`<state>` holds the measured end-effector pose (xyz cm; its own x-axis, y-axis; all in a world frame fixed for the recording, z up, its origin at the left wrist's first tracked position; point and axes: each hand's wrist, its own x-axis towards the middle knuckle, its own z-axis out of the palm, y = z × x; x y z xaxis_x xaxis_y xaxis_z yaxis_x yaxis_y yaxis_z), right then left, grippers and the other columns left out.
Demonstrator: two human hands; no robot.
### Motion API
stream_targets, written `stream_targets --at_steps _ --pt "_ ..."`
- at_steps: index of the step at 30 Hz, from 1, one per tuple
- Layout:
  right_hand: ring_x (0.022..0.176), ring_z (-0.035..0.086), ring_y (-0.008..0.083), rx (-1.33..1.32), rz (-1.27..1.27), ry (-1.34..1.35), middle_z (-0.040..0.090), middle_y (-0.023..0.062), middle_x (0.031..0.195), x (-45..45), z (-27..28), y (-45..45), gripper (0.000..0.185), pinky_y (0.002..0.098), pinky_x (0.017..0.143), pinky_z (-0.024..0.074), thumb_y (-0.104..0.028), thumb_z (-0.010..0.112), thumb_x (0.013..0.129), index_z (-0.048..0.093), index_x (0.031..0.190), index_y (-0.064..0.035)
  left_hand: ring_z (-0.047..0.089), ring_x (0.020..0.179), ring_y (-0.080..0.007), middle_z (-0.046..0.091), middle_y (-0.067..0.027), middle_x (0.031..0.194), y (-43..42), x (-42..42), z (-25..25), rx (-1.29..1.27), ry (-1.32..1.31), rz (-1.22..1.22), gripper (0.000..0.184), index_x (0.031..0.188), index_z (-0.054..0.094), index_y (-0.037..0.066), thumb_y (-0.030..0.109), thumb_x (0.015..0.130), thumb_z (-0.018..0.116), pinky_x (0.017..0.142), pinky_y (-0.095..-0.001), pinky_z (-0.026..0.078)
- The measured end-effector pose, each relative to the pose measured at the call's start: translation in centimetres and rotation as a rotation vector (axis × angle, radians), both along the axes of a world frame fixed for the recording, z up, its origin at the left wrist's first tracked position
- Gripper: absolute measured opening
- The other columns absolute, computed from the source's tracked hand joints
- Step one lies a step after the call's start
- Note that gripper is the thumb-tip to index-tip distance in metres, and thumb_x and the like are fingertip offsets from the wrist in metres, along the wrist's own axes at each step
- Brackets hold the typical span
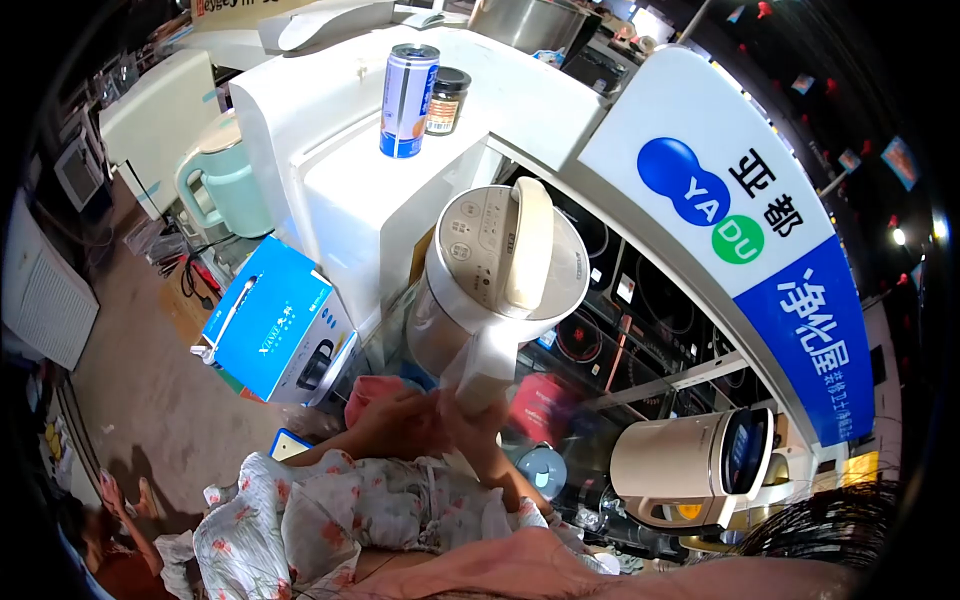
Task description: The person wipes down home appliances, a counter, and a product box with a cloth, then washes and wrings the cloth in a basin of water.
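A cream soy milk maker (430,310) stands upright in front of me on a glass counter. Buttons cover its lid (475,235), and a curved lid handle (528,245) rises over it. The white side handle (485,365) points toward me. My right hand (473,428) is closed around the lower end of that side handle. Just left of it, my left hand (400,418) is closed on a pinkish-red cloth (368,392) low beside the machine. The fingers of my left hand are partly hidden.
A blue appliance box (268,320) stands to the left, near a mint kettle (235,185). On the white ledge are a can (408,100) and a dark-lidded jar (448,102). Another cream machine (680,465) sits right, below a sign panel (690,150). Another person's hand (112,492) shows lower left.
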<state>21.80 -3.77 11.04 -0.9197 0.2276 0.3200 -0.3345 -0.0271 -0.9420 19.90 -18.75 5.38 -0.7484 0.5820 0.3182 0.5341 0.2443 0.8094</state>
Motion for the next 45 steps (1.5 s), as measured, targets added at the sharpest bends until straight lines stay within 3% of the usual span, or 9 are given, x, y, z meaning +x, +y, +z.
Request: stream_targets --at_steps 6,9,12,16,22,33,39,42,45 --pt "0.065 0.058 0.0091 0.015 0.071 -0.001 0.060 0.0024 0.073 -1.0 -2.2 0.1 0.013 0.0247 0.055 0.0479 0.002 0.064 0.079 0.057 0.090 -0.0010 0.056 0.073 -0.0261 0.056 -0.0069 0.082 -0.2 -0.6 -0.7 0.002 0.026 -0.003 0.066 0.117 0.056 0.007 0.031 0.062 0.083 0.064 -0.0353 0.045" --pt "0.063 0.059 0.0111 -0.025 0.209 -0.011 0.059 0.0022 0.071 -1.9 -4.0 0.6 0.015 0.0246 0.055 0.0481 0.001 0.064 0.080 0.056 0.093 -0.0004 0.056 0.073 -0.0223 0.056 -0.0041 0.082 0.7 -1.3 -1.9 -0.390 0.495 -0.092 0.060 0.113 0.057 0.007 0.025 0.062 0.083 0.062 -0.0332 0.044" --pt "0.071 0.061 0.0213 0.494 0.157 -0.007 0.060 0.0079 0.077 -1.8 -1.4 2.5 0.026 0.0306 0.062 0.0491 -0.005 0.071 0.073 0.056 0.094 -0.0009 0.058 0.080 -0.0182 0.057 -0.0041 0.088 -0.2 -0.5 0.4 0.031 -0.080 -0.039 0.056 0.111 0.057 0.005 0.018 0.062 0.081 0.069 -0.0303 0.046" --pt "0.110 0.050 0.0338 0.992 -0.582 0.222 0.055 0.0156 0.115 5.8 4.8 7.1 0.063 0.0436 0.094 0.0382 -0.029 0.079 0.066 0.053 0.118 -0.0033 0.058 0.090 -0.0167 0.059 -0.0079 0.097 -1.3 0.5 1.8 0.018 -0.274 0.027 0.057 0.112 0.056 0.003 0.013 0.061 0.079 0.078 -0.0289 0.047" --pt "0.121 0.041 0.0317 1.186 -1.989 0.007 0.044 0.0186 0.130 18.8 7.2 16.4 0.053 0.0437 0.103 0.0287 -0.022 0.066 0.085 0.044 0.127 0.0004 0.059 0.093 -0.0174 0.062 -0.0112 0.100 -2.0 1.4 0.2 0.120 -0.450 0.087 0.059 0.109 0.054 -0.001 0.016 0.060 0.082 0.082 -0.0307 0.048" --pt "0.082 0.059 0.0191 0.311 -1.371 -0.210 0.062 0.0105 0.093 21.4 2.9 24.9 0.039 0.0313 0.075 0.0479 -0.014 0.072 0.079 0.053 0.107 0.0052 0.056 0.103 -0.0191 0.059 -0.0108 0.110 -3.1 2.4 1.0 -0.011 -0.449 -0.104 0.069 0.119 0.052 0.001 0.021 0.060 0.083 0.090 -0.0311 0.044" --pt "0.085 0.058 0.0199 0.339 -1.519 -0.068 0.060 0.0117 0.098 19.2 1.8 20.8 0.040 0.0333 0.079 0.0472 -0.006 0.071 0.075 0.053 0.109 0.0061 0.056 0.106 -0.0201 0.058 -0.0118 0.112 -3.4 2.6 1.1 0.044 -0.299 -0.164 0.068 0.119 0.051 0.001 0.021 0.063 0.083 0.092 -0.0308 0.044" --pt "0.062 0.054 0.0115 0.502 -1.553 0.062 0.061 0.0074 0.086 18.5 0.8 19.2 0.035 0.0247 0.054 0.0449 -0.003 0.069 0.079 0.053 0.109 0.0042 0.057 0.104 -0.0203 0.058 -0.0119 0.111 -3.1 2.6 1.0 0.023 -0.288 -0.120 0.066 0.118 0.052 0.001 0.021 0.063 0.082 0.091 -0.0305 0.044" --pt "0.075 0.056 0.0139 0.456 -1.511 0.143 0.061 0.0096 0.095 17.3 1.0 16.9 0.037 0.0280 0.067 0.0483 -0.002 0.069 0.078 0.054 0.111 0.0053 0.058 0.103 -0.0205 0.059 -0.0117 0.110 -2.8 2.5 1.1 0.005 -0.326 -0.105 0.064 0.117 0.053 0.001 0.020 0.063 0.082 0.090 -0.0305 0.045"
